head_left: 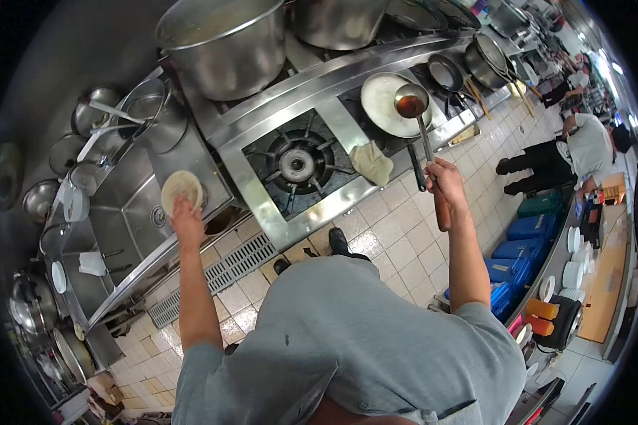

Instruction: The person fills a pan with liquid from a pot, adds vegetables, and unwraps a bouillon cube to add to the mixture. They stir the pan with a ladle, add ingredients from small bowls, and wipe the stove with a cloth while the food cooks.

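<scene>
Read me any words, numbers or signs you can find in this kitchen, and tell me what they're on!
There are none I can read.
Blue bins: pale marks, too small and blurred to read.
Ladle, pan and round dish: no writing that I can see.

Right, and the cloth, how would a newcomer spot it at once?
Find the steel stove in the middle, then its bare burner. Between that burner and the pale round pan, at the stove's edge, lies a crumpled beige cloth. Its soft, dull folds set it apart from the hard cookware nearby.
</scene>
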